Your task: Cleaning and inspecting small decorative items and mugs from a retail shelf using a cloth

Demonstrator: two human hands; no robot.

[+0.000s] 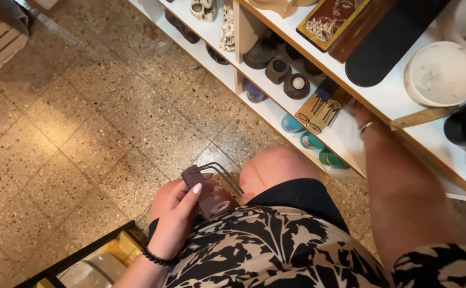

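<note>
Your left hand [177,208] is clamped around a brown block [209,194] with metal prongs; your right hand [360,114] reaches into the white shelf [275,114], its grip hidden.

A flat rectangular box [333,18] in dark red, with a yellow floral drawing on its face, lay on the upper white shelf [387,98].

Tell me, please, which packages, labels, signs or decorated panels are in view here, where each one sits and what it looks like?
Decorated panel: top shelf, lying flat; rectangular, dark red with a yellow border and pale floral drawing.
Two wooden blocks: lower shelf, beside the right hand; tan, with dark dripping streaks.
No packages, signs or screens show.
</note>
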